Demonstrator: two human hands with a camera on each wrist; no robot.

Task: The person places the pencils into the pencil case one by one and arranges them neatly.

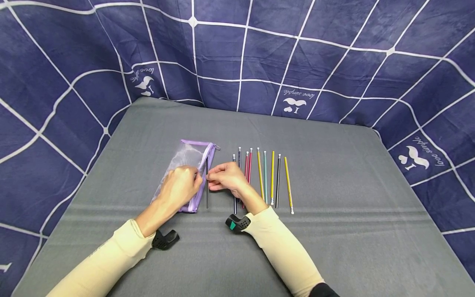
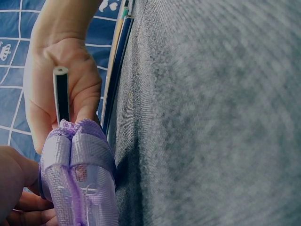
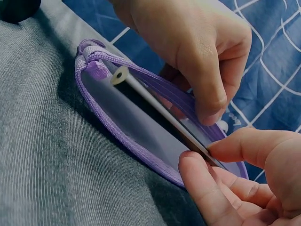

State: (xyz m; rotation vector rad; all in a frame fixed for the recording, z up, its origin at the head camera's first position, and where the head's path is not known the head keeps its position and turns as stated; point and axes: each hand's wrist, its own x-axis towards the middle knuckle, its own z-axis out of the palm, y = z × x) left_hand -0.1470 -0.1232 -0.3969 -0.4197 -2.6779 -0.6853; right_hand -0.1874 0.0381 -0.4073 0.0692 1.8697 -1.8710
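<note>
A see-through mesh pencil case [image 1: 190, 153] with purple zip edging lies on the grey cloth. My left hand [image 1: 179, 183] pinches one edge of its mouth between thumb and fingers. In the right wrist view the mouth gapes, with the purple rim [image 3: 123, 140] spread apart. My right hand [image 1: 227, 177] pinches a black pencil [image 3: 155, 113] between thumb and fingers, lengthwise at the opening. The pencil's bare flat end [image 2: 60, 70] sticks out past the case's end in the left wrist view. How deep the pencil lies inside is unclear.
Right of the case, several pencils lie roughly side by side: dark ones, red ones, a teal pencil [image 1: 265, 177] and yellow ones, the outermost a yellow pencil [image 1: 288, 185]. My right forearm covers some of their lower ends. A blue checked cloth [image 1: 274, 53] hangs around the table.
</note>
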